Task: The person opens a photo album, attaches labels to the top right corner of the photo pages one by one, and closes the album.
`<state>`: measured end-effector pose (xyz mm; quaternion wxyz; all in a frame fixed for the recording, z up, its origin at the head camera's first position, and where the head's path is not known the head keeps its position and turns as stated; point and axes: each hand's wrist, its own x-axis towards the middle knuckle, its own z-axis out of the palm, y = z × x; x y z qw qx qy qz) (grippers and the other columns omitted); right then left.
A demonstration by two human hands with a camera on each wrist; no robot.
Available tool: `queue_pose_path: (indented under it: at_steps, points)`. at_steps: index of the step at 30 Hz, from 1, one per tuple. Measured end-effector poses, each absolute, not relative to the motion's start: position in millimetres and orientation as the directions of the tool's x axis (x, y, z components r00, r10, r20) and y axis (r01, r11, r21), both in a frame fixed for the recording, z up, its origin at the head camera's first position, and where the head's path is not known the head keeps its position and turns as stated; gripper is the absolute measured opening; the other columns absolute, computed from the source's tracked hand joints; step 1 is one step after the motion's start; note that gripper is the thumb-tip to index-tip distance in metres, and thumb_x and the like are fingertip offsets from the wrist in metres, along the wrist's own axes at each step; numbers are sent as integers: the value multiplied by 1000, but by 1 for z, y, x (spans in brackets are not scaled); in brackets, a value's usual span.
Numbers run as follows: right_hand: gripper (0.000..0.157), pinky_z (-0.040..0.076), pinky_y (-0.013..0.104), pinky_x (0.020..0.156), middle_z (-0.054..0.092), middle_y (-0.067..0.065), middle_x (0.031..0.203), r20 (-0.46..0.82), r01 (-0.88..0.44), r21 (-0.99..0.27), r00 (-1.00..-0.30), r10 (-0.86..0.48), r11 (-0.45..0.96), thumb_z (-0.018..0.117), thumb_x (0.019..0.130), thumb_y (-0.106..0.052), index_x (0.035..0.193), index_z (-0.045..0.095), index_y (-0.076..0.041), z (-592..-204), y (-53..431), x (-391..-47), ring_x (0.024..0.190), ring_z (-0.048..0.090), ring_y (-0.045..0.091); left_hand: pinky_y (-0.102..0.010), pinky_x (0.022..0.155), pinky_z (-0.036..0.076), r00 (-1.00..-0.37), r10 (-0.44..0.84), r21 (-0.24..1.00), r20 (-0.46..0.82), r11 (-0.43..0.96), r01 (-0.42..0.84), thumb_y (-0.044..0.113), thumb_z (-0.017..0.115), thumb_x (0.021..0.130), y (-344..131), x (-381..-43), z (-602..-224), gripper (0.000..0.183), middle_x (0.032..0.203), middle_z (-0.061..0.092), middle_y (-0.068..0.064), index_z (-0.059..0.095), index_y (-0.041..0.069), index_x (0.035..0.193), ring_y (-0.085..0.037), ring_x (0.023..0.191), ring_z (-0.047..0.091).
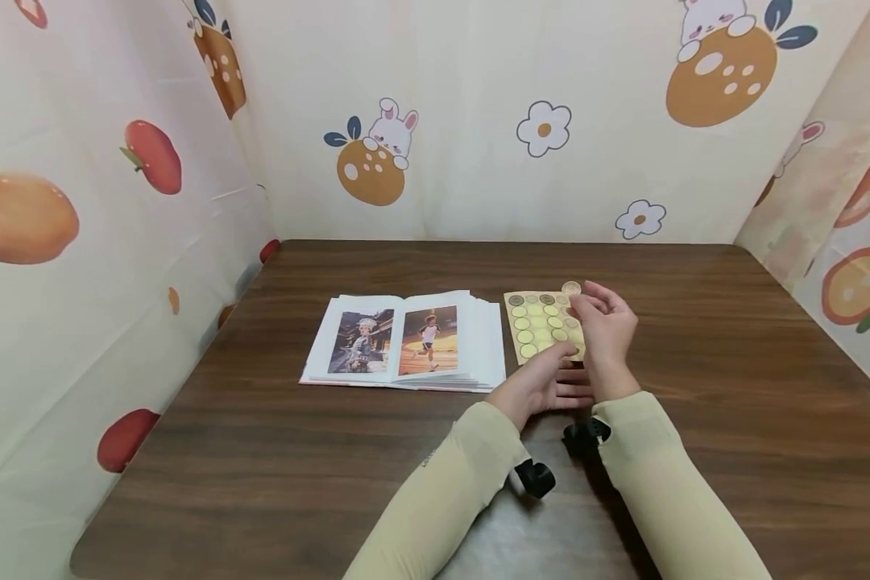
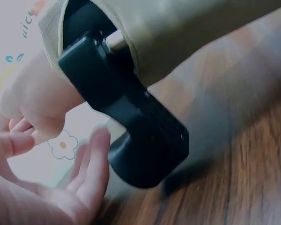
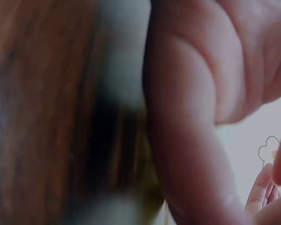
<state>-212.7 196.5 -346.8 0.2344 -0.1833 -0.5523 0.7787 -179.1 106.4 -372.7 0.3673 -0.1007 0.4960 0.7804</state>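
Note:
A yellow sheet of round stickers [image 1: 540, 326] is held up just right of an open photo album [image 1: 486, 354]. My left hand [image 1: 540, 383] grips its lower edge, thumb in front and the other fingers stretched out below. At the sheet's upper right corner, my right hand [image 1: 609, 330] pinches a round sticker [image 1: 571, 287] that sticks up past the top edge. In the left wrist view, the left hand [image 2: 61, 192] shows its extended fingers, but the sheet is out of sight. The right hand [image 3: 192, 117] fills much of the right wrist view, blurred.
The album lies flat on the dark wooden table [image 1: 297, 467], with a photo on each open page. Patterned curtains [image 1: 471, 185] stand behind and at both sides. A black wrist camera [image 1: 535, 478] sits on the left wrist, another [image 1: 583, 435] on the right.

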Motion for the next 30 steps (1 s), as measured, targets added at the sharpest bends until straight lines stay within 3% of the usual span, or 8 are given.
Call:
queue_pose_path:
  at_steps: [3, 7, 14, 23, 30]
  points:
    - [12, 53, 22, 58, 65, 4, 71, -35, -148, -948, -832, 554, -282, 69, 78, 6, 88, 68, 0, -343, 198, -213, 57, 62, 12, -46, 89, 46, -681, 529, 713, -506, -187, -676, 23, 47, 88, 106, -180, -369, 32, 96, 63, -12, 54, 1, 109, -36, 99, 60]
    - [6, 54, 24, 59, 65, 6, 70, -20, -165, -939, -851, 525, -303, 70, 79, 2, 77, 67, -2, -339, 198, -215, 59, 63, 14, -45, 87, 48, -735, 503, 739, -456, -246, -627, 18, 49, 88, 102, -184, -365, 25, 96, 64, -12, 55, 3, 107, -34, 98, 61]
    - [11, 54, 25, 54, 66, 7, 67, -4, -183, -929, -863, 505, -321, 69, 83, -7, 76, 62, -2, -338, 195, -216, 58, 64, 14, -42, 84, 50, -805, 470, 773, -363, -331, -541, 16, 49, 91, 87, -191, -355, 42, 106, 62, -16, 47, -5, 127, -35, 99, 61]
    - [12, 53, 23, 55, 63, 4, 66, -39, -153, -943, -832, 554, -297, 71, 80, -6, 71, 65, -1, -345, 195, -216, 57, 60, 12, -36, 79, 52, -895, 386, 872, -223, -333, -360, 14, 48, 94, 67, -194, -342, 31, 107, 61, -16, 51, -1, 121, -35, 99, 61]
    - [16, 51, 21, 53, 63, 2, 63, -72, -136, -935, -830, 553, -327, 72, 79, -6, 65, 65, -6, -344, 195, -211, 57, 59, 12, -34, 80, 52, -920, 346, 896, -182, -327, -300, 13, 43, 97, 52, -199, -339, 31, 110, 58, -16, 49, -1, 124, -35, 100, 59]
